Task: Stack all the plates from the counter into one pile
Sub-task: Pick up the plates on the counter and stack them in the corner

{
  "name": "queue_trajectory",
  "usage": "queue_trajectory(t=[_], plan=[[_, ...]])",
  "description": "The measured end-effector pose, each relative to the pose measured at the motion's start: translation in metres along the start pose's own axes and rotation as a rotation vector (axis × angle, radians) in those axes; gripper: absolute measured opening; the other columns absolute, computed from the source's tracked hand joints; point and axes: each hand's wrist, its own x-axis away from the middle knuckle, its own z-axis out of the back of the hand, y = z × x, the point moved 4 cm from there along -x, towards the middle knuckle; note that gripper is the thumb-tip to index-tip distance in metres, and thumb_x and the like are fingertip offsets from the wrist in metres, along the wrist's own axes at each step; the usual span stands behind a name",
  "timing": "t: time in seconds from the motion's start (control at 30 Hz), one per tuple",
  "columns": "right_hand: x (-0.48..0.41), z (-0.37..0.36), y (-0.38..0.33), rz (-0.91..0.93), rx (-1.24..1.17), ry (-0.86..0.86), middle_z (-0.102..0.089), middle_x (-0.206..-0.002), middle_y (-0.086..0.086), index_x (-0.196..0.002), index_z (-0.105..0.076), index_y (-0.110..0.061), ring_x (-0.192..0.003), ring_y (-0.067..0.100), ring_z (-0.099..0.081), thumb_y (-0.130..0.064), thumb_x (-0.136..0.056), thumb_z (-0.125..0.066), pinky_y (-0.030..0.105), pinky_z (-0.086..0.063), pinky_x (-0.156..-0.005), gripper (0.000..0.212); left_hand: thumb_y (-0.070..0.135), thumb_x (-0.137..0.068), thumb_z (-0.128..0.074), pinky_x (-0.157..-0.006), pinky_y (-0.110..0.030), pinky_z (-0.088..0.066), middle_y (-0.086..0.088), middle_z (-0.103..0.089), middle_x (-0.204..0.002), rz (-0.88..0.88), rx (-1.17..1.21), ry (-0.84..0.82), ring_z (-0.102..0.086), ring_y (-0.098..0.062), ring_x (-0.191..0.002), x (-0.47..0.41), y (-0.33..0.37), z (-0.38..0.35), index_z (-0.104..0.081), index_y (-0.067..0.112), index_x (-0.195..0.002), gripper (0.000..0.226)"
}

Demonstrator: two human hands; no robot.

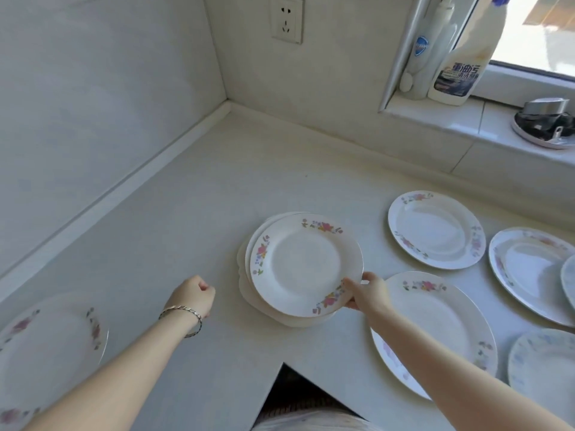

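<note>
White floral plate (303, 264) tops the pile (249, 298) mid-counter (186, 213); your right hand (367, 293) pinches its near rim. Your left hand (194, 295) hovers beside the pile, fingers curled, holding nothing. Another plate (435, 228) lies apart, to the right.

one wide-angle camera, worn on my head, looks forward and steeply down into the corner of the counter (186, 219) from close range; the plate (305, 262) in my right hand (367, 295) sits near centre of frame, and the window sill (451, 116) bends across the upper right edge.
</note>
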Motion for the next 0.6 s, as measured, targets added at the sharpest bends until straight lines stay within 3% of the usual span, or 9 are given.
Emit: queue_trajectory(t=[0.07,0.13,0.2,0.27,0.37,0.43,0.5,0.53,0.6], plan=[[-0.003,0.000,-0.002,0.049,0.264,0.010,-0.067,-0.083,0.016,-0.106,-0.047,-0.002,-0.045,0.015,-0.063,-0.015,-0.090,-0.052,0.026,-0.057,-0.049,0.021,0.014,-0.087,-0.046,-0.080,-0.034,-0.054,-0.004,-0.062,-0.060,0.004,0.012,-0.004,-0.066,-0.024,-0.059,-0.003,0.002,-0.001,-0.047,0.017,-0.069,0.018],[-0.004,-0.004,-0.005,0.067,0.422,-0.023,-0.069,-0.087,0.017,-0.103,-0.040,-0.007,-0.035,0.010,-0.060,-0.020,-0.091,-0.049,0.022,-0.052,-0.041,0.020,0.013,-0.087,-0.046,-0.076,-0.033,-0.053,-0.005,-0.061,-0.059,0.008,0.022,-0.013,-0.063,-0.021,-0.053,-0.005,0.005,-0.003,-0.047,0.016,-0.069,0.018],[-0.005,-0.010,-0.008,0.029,0.482,-0.081,-0.070,-0.086,0.017,-0.100,-0.036,-0.008,-0.041,0.014,-0.062,-0.021,-0.092,-0.048,0.023,-0.053,-0.044,0.019,0.012,-0.087,-0.046,-0.067,-0.029,-0.048,-0.003,-0.060,-0.057,0.002,0.028,-0.025,-0.060,-0.019,-0.049,-0.005,0.008,-0.007,-0.047,0.014,-0.071,0.016],[-0.005,-0.016,-0.011,0.002,0.540,-0.121,-0.067,-0.070,0.011,-0.095,-0.039,-0.005,-0.045,0.017,-0.061,-0.022,-0.093,-0.046,0.026,-0.055,-0.053,0.019,0.012,-0.087,-0.045,-0.061,-0.025,-0.043,-0.003,-0.060,-0.058,-0.011,0.025,-0.029,-0.059,-0.018,-0.049,-0.005,0.012,-0.010,-0.048,0.013,-0.073,0.014],[-0.007,-0.016,-0.014,0.046,0.601,-0.109,-0.061,-0.061,0.004,-0.092,-0.041,-0.007,-0.046,0.016,-0.058,-0.026,-0.093,-0.047,0.029,-0.055,-0.059,0.020,0.014,-0.086,-0.045,-0.064,-0.028,-0.047,-0.006,-0.065,-0.063,-0.040,-0.001,-0.031,-0.067,-0.026,-0.060,-0.005,0.018,-0.013,-0.049,0.014,-0.073,0.014],[-0.009,-0.005,-0.009,0.101,0.613,-0.061,-0.063,-0.063,0.002,-0.102,-0.042,-0.015,-0.048,0.015,-0.059,-0.035,-0.094,-0.046,0.028,-0.051,-0.057,0.023,0.018,-0.087,-0.045,-0.071,-0.033,-0.053,-0.009,-0.070,-0.071,-0.071,-0.042,-0.041,-0.071,-0.029,-0.072,-0.005,0.022,-0.016,-0.048,0.016,-0.071,0.016],[-0.010,0.018,0.000,0.142,0.665,0.035,-0.068,-0.076,0.004,-0.116,-0.049,-0.014,-0.063,0.019,-0.065,-0.041,-0.094,-0.043,0.028,-0.048,-0.065,0.036,0.020,-0.087,-0.046,-0.076,-0.037,-0.054,-0.010,-0.072,-0.077,-0.111,-0.085,-0.045,-0.071,-0.029,-0.077,-0.005,0.026,-0.020,-0.047,0.018,-0.069,0.018],[-0.012,0.034,0.007,0.149,0.713,0.092,-0.069,-0.087,0.007,-0.122,-0.050,-0.011,-0.080,0.023,-0.068,-0.040,-0.094,-0.043,0.030,-0.048,-0.073,0.040,0.021,-0.086,-0.046,-0.077,-0.038,-0.054,-0.009,-0.071,-0.078,-0.131,-0.103,-0.046,-0.070,-0.029,-0.076,-0.005,0.028,-0.022,-0.047,0.019,-0.068,0.018],[-0.015,0.071,0.021,0.133,0.811,0.206,-0.061,-0.120,0.010,-0.132,-0.046,-0.008,-0.116,0.027,-0.055,-0.034,-0.095,-0.045,0.034,-0.044,-0.092,0.046,0.022,-0.086,-0.047,-0.077,-0.038,-0.054,-0.008,-0.071,-0.078,-0.164,-0.136,-0.051,-0.069,-0.029,-0.076,-0.005,0.032,-0.028,-0.048,0.019,-0.069,0.018]])
